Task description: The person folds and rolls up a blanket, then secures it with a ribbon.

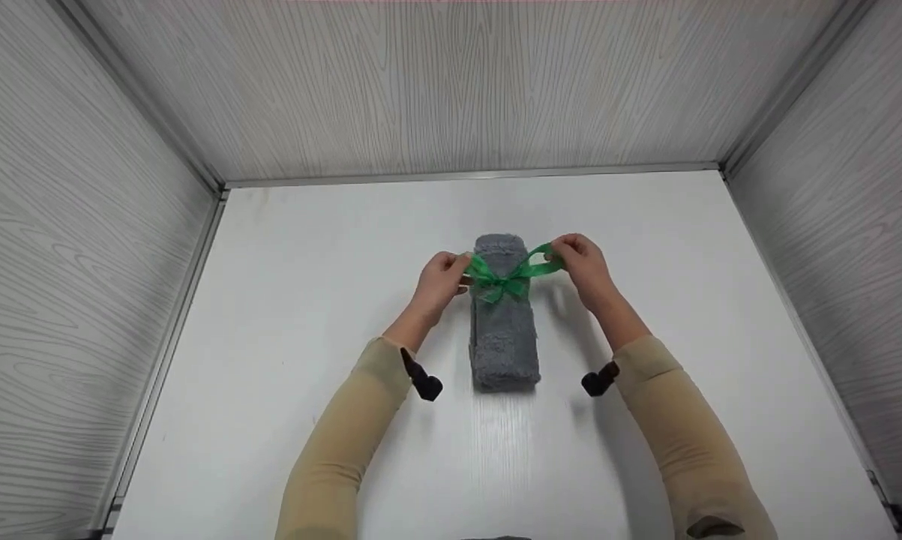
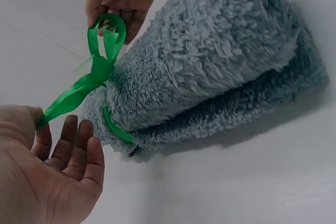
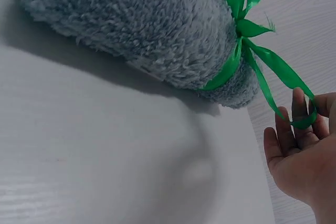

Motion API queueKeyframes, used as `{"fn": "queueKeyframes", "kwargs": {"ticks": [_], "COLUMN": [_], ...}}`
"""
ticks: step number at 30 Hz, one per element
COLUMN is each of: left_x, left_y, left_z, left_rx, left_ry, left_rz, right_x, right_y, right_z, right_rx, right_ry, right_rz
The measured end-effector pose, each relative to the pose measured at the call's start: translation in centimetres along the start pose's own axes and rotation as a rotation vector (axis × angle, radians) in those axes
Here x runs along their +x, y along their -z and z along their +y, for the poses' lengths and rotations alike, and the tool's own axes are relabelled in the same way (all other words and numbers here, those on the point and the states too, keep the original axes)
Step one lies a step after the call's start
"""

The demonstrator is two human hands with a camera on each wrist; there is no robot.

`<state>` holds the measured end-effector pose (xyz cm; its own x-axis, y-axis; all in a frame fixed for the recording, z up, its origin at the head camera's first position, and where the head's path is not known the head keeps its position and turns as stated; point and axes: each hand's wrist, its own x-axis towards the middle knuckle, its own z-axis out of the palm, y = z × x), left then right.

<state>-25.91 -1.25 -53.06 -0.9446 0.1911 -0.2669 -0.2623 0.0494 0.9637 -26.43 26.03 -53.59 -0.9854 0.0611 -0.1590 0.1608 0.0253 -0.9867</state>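
Observation:
A grey fluffy towel (image 1: 504,345), folded into a long bundle, lies on the white table. Round its far part runs a green ribbon (image 1: 501,285), knotted on top into a bow with loops to both sides and short tails. My left hand (image 1: 441,285) pinches the left loop between thumb and forefinger, the other fingers loosely bent, as the left wrist view shows. On the opposite side my right hand (image 1: 584,266) holds the right loop (image 3: 278,72), which passes over its fingers. Both loops are drawn outward from the knot (image 2: 102,69).
The white tabletop (image 1: 286,375) is bordered by wood-grain panels at the back (image 1: 458,90), left (image 1: 61,262) and right (image 1: 848,225), with metal strips along their lower edges. A small black device (image 1: 424,382) sits at the left wrist, another (image 1: 599,379) at the right.

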Motion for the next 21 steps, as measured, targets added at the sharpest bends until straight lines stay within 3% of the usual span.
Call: {"fn": "queueKeyframes", "kwargs": {"ticks": [6, 10, 17, 21], "left_x": [0.7, 1.1, 1.5, 1.5], "left_y": [-1.0, -1.6, -2.3, -2.4], "left_z": [0.5, 0.6, 0.7, 0.5], "left_rx": [-0.245, -0.315, -0.446, -0.437], "left_ry": [0.069, 0.111, 0.109, 0.083], "left_rz": [0.023, 0.034, 0.007, -0.030], "right_x": [0.7, 0.9, 1.1, 1.1], "right_y": [-0.7, -1.0, -1.4, -1.7], "right_z": [-0.1, -0.3, -0.2, 0.1], "right_rx": [0.281, 0.400, 0.404, 0.368], "right_ry": [-0.034, -0.077, -0.118, -0.119], "right_rz": [-0.067, -0.084, -0.077, -0.083]}}
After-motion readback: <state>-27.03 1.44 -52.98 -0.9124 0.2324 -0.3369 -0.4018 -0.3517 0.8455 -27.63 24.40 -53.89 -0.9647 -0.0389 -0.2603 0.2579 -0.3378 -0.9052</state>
